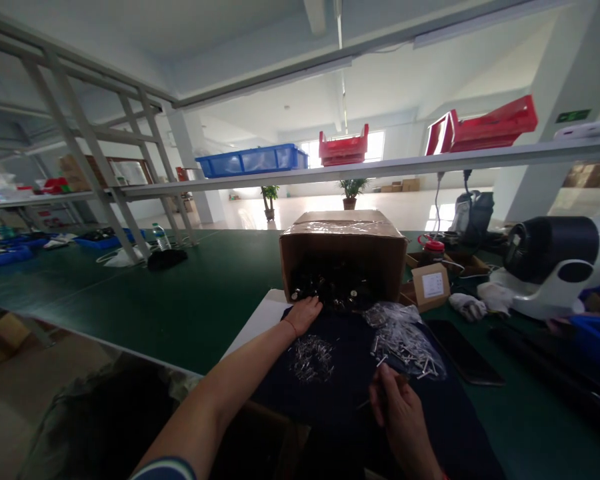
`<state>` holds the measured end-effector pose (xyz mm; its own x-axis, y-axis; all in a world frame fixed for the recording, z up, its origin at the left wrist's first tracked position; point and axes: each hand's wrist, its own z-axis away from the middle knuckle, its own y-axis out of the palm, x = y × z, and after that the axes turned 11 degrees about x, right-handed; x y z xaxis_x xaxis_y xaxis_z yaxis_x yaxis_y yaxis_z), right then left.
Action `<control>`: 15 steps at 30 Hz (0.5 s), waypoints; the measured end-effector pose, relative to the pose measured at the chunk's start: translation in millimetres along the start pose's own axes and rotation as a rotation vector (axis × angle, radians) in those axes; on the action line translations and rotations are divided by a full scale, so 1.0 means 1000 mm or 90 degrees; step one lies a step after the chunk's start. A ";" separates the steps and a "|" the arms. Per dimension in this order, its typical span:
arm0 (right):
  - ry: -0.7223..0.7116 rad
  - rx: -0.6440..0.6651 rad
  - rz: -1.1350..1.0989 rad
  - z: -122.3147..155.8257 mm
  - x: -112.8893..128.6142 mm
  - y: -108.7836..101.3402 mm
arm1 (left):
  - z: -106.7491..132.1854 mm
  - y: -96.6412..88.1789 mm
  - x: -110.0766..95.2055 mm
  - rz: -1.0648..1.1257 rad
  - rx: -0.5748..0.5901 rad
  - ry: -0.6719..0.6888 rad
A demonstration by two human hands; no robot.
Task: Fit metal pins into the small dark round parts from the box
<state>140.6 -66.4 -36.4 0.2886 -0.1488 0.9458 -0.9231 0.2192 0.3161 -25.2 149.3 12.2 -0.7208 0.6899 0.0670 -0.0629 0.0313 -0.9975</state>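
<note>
Pin (381, 361), slim and silvery, juts from the right hand (399, 402), whose thumb and fingers pinch it just in front of a clear bag (405, 340) of similar metal pieces. Left of that, a loose pile (311, 360) of small bright bits lies on a dark cloth (350, 353). Beyond the pile, the left hand (305, 315) reaches to the mouth of a box (343, 227) turned on its side, fingers at the edge of the dark parts (330, 280) inside; the shadow there is deep, so I cannot tell whether they grasp one. Under it all is a green surface (220, 267). Right of the bag are a flat black slab (465, 353), gloves (467, 307) and a carton (431, 288), with a machine (555, 257) farther right. Across the back runs a shelf (405, 164) carrying a blue bin (253, 161) and two red bins (343, 149); a bottle (161, 237) stands well to the left.
</note>
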 end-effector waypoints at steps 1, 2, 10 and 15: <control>0.000 0.003 0.001 0.000 0.000 0.000 | 0.001 -0.001 -0.001 0.015 -0.006 -0.002; -0.001 0.006 -0.001 0.000 0.000 -0.001 | 0.002 -0.002 -0.001 0.032 -0.015 -0.005; 0.016 0.013 0.044 -0.004 0.012 0.005 | 0.061 -0.035 -0.053 0.217 -0.115 -0.007; -0.093 0.127 0.260 0.015 0.020 0.011 | 0.159 -0.013 -0.116 0.429 -0.146 0.070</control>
<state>132.3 -81.3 -15.2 -0.1332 -0.2268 0.9648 -0.9885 0.1007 -0.1128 -50.5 -45.7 21.2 -0.4780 0.6810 -0.5548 0.5257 -0.2842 -0.8018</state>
